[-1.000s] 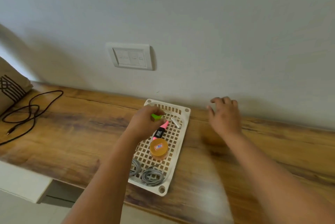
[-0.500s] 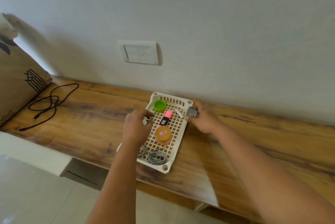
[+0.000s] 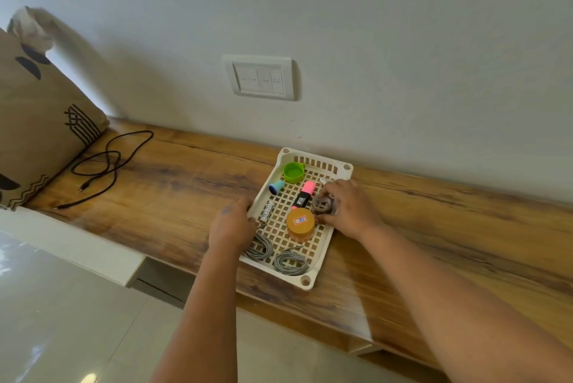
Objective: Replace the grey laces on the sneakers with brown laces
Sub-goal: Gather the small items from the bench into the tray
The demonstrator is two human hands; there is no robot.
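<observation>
Left hand: fingers grasping tray rim.
Right hand: fingers grasping grey round piece.
Risk: tray sliding off counter, spilling coiled grey laces.

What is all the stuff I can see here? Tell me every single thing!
tray: 1, white, lattice, on the shelf by the wall
grey laces: 2 coils, grey, near end of tray
round tub: 1, orange, mid tray
highlighter: 1, pink and black, behind the tub
green cap: 1, far end of tray
small cap: 1, teal and blue, left edge
white tube: 1, left edge
grey round part: 1, in right hand
cable: 1, black, on shelf
shelf: 1, wooden
switch plate: 1, white, on wall
cushion: 1, tan, patterned, left
left hand: 1, grip on tray's left rim
right hand: 1, holds the grey part
</observation>
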